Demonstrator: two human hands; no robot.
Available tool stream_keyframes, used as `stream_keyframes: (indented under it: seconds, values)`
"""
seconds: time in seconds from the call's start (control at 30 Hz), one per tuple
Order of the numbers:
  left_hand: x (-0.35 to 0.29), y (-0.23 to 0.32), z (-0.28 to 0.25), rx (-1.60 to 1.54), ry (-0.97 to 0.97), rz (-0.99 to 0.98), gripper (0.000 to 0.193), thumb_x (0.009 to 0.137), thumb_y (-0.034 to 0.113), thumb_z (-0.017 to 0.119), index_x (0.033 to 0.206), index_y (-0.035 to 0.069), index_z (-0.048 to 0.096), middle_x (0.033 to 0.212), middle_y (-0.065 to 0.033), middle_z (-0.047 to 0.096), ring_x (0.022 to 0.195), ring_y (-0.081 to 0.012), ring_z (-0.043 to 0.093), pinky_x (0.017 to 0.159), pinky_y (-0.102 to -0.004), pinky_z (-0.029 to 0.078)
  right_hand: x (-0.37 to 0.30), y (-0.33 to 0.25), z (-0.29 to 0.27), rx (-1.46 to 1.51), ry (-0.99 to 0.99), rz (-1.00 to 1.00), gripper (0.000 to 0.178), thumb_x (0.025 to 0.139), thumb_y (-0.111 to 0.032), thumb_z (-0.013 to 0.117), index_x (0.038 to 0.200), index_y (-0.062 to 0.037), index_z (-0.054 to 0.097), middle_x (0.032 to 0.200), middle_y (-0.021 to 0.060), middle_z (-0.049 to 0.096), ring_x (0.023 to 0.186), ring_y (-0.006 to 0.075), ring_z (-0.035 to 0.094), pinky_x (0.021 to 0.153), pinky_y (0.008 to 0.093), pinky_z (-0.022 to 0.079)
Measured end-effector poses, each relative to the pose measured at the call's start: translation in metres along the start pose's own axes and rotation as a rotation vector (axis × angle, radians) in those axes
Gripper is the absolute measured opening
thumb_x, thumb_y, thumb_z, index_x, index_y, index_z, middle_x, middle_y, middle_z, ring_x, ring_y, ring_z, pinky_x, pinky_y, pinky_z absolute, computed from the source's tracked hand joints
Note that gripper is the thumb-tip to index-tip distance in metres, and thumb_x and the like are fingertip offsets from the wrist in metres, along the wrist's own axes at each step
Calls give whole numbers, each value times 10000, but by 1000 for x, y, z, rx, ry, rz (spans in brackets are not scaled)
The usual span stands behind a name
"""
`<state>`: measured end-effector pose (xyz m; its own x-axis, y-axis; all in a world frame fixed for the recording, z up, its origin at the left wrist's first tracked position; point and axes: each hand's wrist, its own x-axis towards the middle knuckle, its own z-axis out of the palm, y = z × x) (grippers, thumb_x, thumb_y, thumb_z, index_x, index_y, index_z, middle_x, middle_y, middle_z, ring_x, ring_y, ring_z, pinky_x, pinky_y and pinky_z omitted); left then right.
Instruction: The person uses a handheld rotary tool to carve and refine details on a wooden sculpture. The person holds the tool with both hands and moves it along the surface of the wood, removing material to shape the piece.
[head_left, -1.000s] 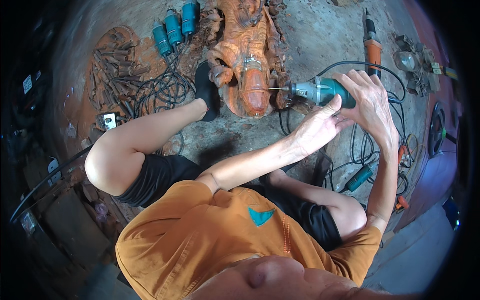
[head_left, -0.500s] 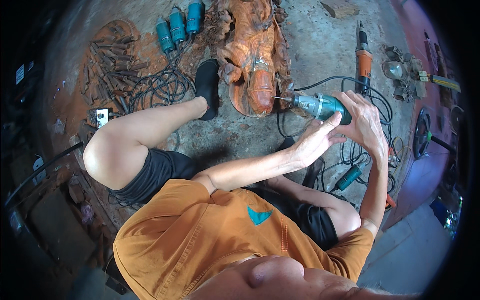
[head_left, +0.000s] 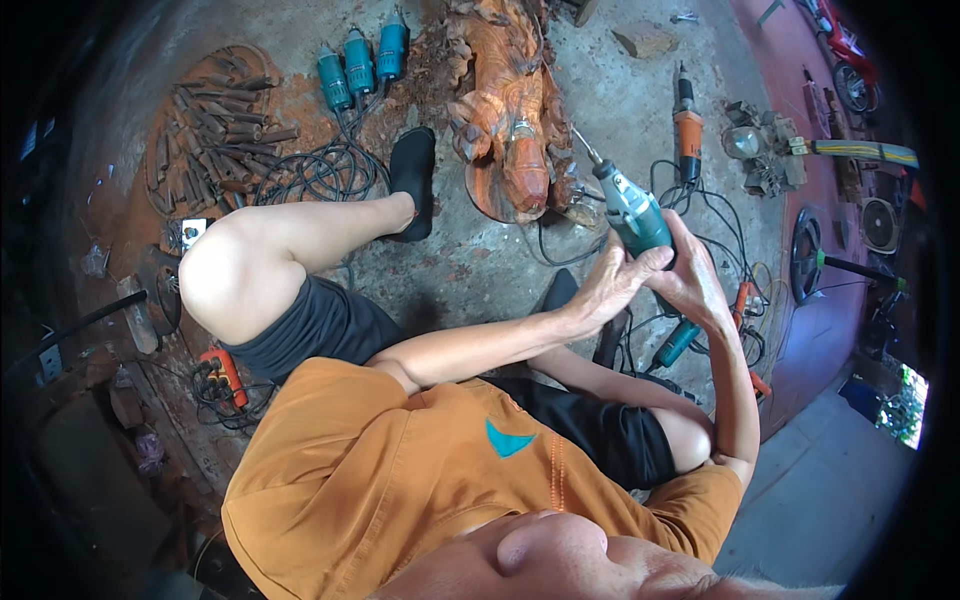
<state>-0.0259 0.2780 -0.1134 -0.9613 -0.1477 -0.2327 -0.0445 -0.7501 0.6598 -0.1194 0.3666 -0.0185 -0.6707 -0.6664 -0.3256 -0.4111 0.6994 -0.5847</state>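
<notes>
A teal and silver die grinder [head_left: 633, 212] with a thin bit is held up in front of me, its tip pointing far and to the left. My right hand [head_left: 692, 278] wraps the rear of its body. My left hand [head_left: 603, 292] is closed against the same rear end from the left, thumb on the body; some of its fingers are hidden. Beyond the tool, to the left, a reddish-brown wood carving [head_left: 508, 85] lies on the floor. The bit is apart from the carving's near rounded end [head_left: 527, 175].
Three teal power tools [head_left: 359, 62] stand at the far left beside a heap of carving tools [head_left: 215, 135] and coiled black cables [head_left: 325, 172]. On the right lie an orange grinder [head_left: 688, 135], a lamp [head_left: 742, 143], another teal tool [head_left: 677, 343] and cables. My left foot [head_left: 411, 180] rests near the carving.
The grinder has moved away from the carving and turned, its bit swinging from pointing left to pointing farther away. Both hands have drawn slightly nearer with it.
</notes>
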Motion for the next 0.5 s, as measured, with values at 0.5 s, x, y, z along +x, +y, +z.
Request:
stream_keyframes:
  seconds: [0.5]
  values:
    - [-86, 198, -97, 1418, -2, -38, 712, 853, 606, 596, 1171, -32, 596, 1052, -263, 679, 992, -348, 677, 875, -433, 494, 3, -105, 121, 1636, -530, 6, 668, 886, -253, 731, 1422, -112, 358, 1338, 80, 497, 1238, 226, 524, 1055, 537, 424]
